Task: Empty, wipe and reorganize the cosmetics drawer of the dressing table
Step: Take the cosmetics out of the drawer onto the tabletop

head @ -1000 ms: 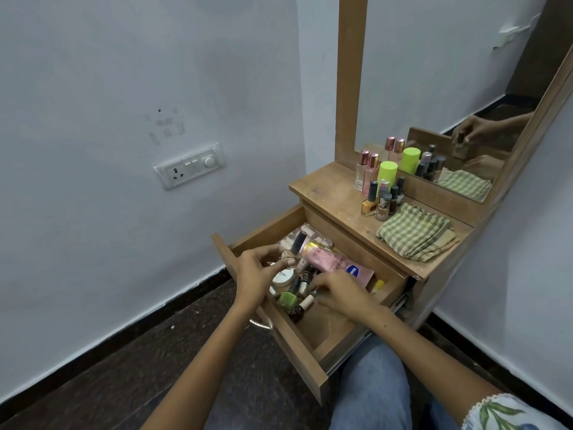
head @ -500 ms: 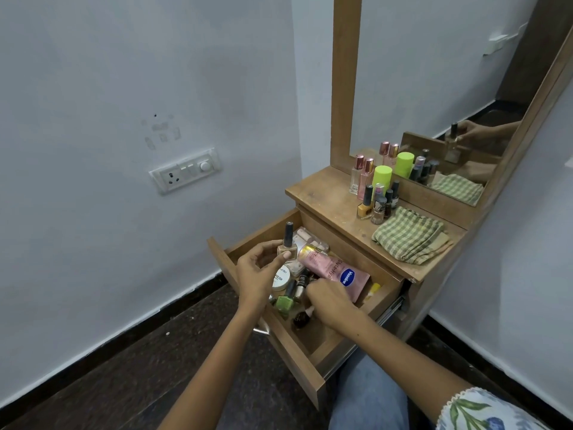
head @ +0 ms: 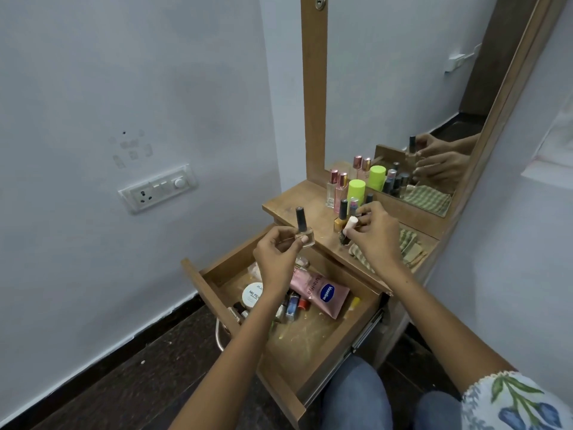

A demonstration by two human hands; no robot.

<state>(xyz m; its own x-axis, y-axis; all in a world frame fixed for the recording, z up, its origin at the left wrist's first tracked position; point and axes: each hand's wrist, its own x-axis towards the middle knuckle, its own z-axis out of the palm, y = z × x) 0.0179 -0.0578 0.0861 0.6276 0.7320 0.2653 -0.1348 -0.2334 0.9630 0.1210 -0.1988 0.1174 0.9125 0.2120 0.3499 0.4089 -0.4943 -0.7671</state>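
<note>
Drawer (head: 279, 352) stands pulled open at 6 o'clock, with a pink tube (head: 322, 291), a white jar (head: 252, 294) and small bottles inside. Left hand (head: 277, 259) pinches a clear polish bottle (head: 302, 231) above it. Right hand (head: 376, 234), at 3 o'clock from the left, grips a white-capped bottle (head: 348, 229) over the tabletop (head: 297, 206).

Two bare forearms, uncovered from wrist to past the elbow. Left hand (head: 277, 255) and right hand (head: 376, 232) without rings, bracelets or watch. On the right upper arm, a short sleeve (head: 514, 401) — white fabric printed with green leaves and blue flowers, edged with a narrow scalloped cream trim. Below, blue denim jeans (head: 356, 398) over both knees — plain, faded.
</note>
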